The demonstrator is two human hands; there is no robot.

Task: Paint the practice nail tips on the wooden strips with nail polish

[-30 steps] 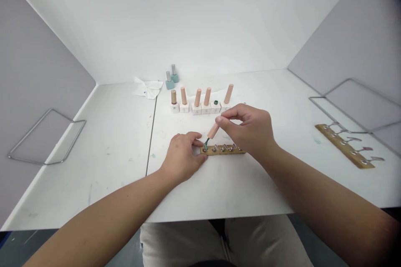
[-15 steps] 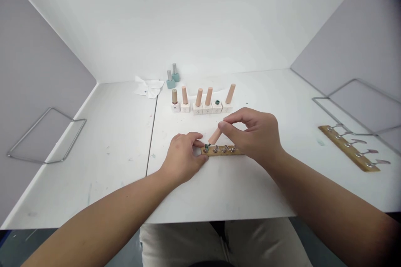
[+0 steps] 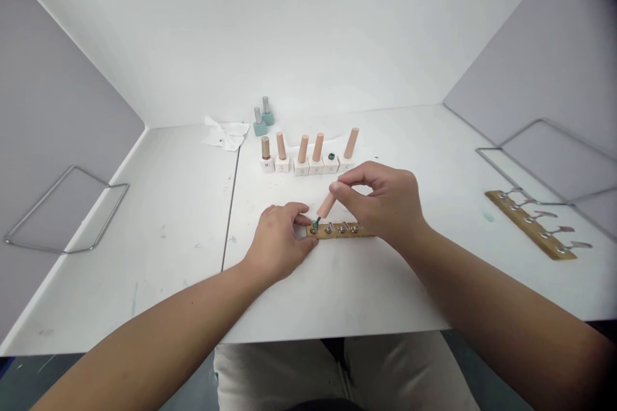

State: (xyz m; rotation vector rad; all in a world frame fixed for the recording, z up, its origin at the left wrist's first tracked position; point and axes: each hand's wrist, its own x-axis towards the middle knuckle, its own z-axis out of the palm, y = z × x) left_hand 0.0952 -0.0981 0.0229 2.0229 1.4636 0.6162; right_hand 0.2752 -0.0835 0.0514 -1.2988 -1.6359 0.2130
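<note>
My right hand [image 3: 383, 202] pinches a peach-coloured nail polish brush cap [image 3: 326, 205] between thumb and fingers. Its green-wet bristles touch the leftmost of several metal-mounted nail tips on a narrow wooden strip [image 3: 340, 230]. My left hand [image 3: 278, 243] grips the left end of that strip, with fingers on its far edge. The first nail tip shows green polish [image 3: 315, 225]. My right hand hides the strip's right end.
Behind my hands stand several white-based polish bottles with peach caps [image 3: 302, 164], an open bottle with a green neck [image 3: 331, 158], and two teal bottles [image 3: 260, 122]. A crumpled tissue [image 3: 224, 136] lies back left. A second wooden strip [image 3: 530, 225] lies right, between wire frames [image 3: 67, 218].
My right hand has shifted slightly left, bringing the brush down onto the first nail tip. My left hand still holds the strip in place.
</note>
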